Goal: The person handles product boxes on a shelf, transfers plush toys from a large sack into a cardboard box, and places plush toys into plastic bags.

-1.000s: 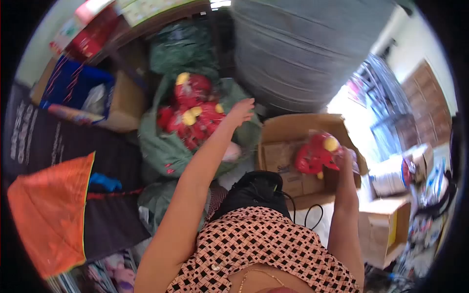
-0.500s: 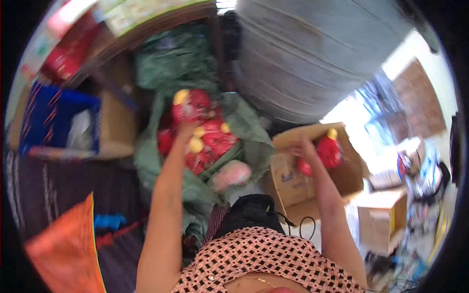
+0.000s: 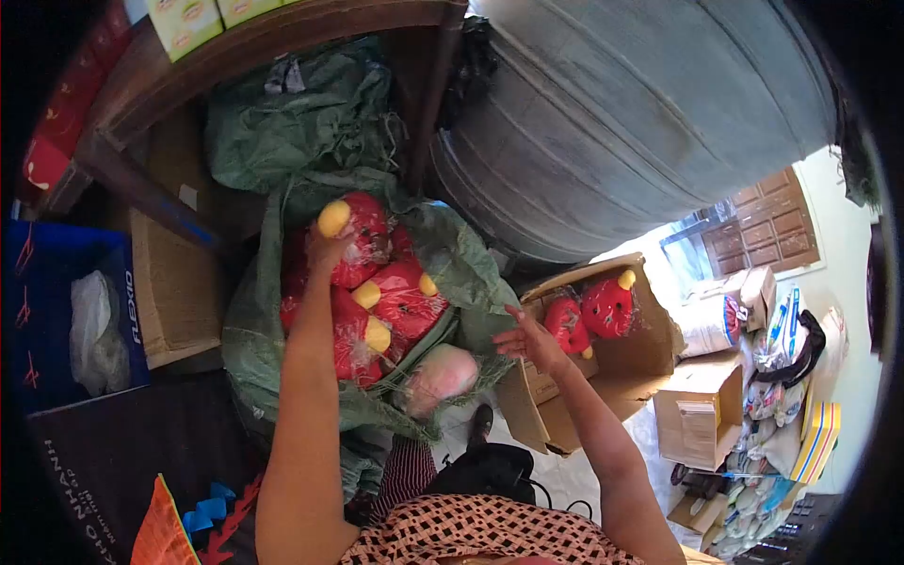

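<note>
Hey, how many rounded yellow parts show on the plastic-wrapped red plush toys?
6: four yellow parts in the open green woven sack, two in the open brown cardboard box. Others may be hidden.

- Partly hidden at topmost red toy (image 3: 370, 235): fingers of left hand (image 3: 328, 251).
- Partly covered inside green sack (image 3: 247, 330): lower red toys (image 3: 352, 350).
- Cut off at top: grey tank (image 3: 640, 104).
- Cut off at bottom: orange fabric (image 3: 162, 529).
</note>
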Demonstrator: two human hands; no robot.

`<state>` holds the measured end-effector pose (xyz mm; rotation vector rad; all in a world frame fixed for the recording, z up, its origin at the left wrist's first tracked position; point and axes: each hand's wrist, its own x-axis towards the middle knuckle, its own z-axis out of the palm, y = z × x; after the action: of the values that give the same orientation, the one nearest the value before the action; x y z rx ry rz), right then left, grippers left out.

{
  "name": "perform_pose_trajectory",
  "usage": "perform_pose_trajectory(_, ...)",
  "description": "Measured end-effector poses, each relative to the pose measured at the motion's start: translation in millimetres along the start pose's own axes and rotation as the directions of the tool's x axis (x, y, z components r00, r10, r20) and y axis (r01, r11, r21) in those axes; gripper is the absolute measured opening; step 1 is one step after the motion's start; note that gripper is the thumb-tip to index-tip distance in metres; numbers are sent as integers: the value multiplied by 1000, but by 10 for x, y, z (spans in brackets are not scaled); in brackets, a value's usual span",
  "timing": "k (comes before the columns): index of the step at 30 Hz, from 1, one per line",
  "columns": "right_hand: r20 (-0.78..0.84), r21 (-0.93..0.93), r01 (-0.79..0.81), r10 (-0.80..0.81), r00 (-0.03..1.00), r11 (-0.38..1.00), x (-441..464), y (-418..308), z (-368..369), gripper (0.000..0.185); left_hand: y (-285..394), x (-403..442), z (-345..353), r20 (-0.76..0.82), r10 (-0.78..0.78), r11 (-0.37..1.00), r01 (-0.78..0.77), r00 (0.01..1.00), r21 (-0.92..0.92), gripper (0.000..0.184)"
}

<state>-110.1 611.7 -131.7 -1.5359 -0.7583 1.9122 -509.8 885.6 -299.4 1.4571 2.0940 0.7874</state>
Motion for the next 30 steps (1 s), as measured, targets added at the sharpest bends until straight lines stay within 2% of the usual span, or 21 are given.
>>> perform_pose_trajectory(1,-14,33,-20,20,1000,999,-2,14,-11,76,172,-142,-58,-59,17,995,-11,998,102,87)
perform_pose_trajectory(4,-55,126,-46,54,997,991,-1,77,-30,74,447,-332,-376,33,-57,994,59,998,-87,55)
perform_pose_trajectory(7,-83,150,4,9,997,989,31,42,-79,73,602,-347,-742,-1,53,996,-53,999,71,45)
perform_pose_trajectory(8,-73,137,34,-24,997,990,25,-28,-61,74,706,-432,-985,62,76,990,-68,995,-125,41)
perform_pose_trajectory(10,-44,102,76,-72,996,992,72,-147,-52,74,1025,-723,-1689,159,155,870,-58,975,-490,34)
perform_pose_trajectory(13,-2,66,128,-128,992,990,114,-353,-21,77,1476,-1128,-2538,358,149,700,157,922,-697,30)
perform_pose_trajectory(15,10,88,178,-179,984,980,-21,-591,88,80,1581,-1295,-2745,427,244,582,220,871,-783,35)
perform_pose_trajectory(16,29,172,192,-200,979,966,-118,-719,127,81,1684,-1440,-2828,462,303,541,248,834,-803,37)
perform_pose_trajectory(17,117,276,315,-357,927,908,-163,-795,142,79,1799,-1591,-2880,491,364,500,279,791,-820,39)
perform_pose_trajectory(19,230,495,489,-651,723,718,-301,-943,89,75,2095,-1967,-2781,552,363,467,367,750,-805,37)
perform_pose_trajectory(20,322,597,300,-565,760,744,-491,-1007,-16,68,2208,-2110,-2714,579,368,447,407,728,-796,36)
perform_pose_trajectory(21,244,538,435,-628,739,722,-667,-1058,-111,65,2166,-2109,-2603,615,555,425,444,560,-789,37)
perform_pose_trajectory(23,93,386,667,-746,659,637,-1022,-1069,-296,61,2536,-2585,-2381,468,480,238,404,742,-883,46)
perform_pose_trajectory(24,26,444,657,-742,670,610,-1213,-1052,-417,55,2594,-2707,-2171,329,531,313,180,781,-933,49)
perform_pose_trajectory(26,-125,529,698,-769,627,483,-1432,-895,-680,53,2814,-3119,-1728,344,522,3,402,780,-916,52)
perform_pose_trajectory(27,-217,562,720,-767,604,408,-1539,-796,-831,51,2719,-3228,-1359,337,616,35,402,712,-915,56)
perform_pose_trajectory(29,-299,562,749,-759,578,349,-1741,-583,-1069,49,3150,-3970,-1054,449,553,182,425,701,-887,70)
perform_pose_trajectory(30,-336,533,773,-752,567,345,-1862,-455,-1181,49,3309,-4189,-834,446,573,227,390,687,-892,69)
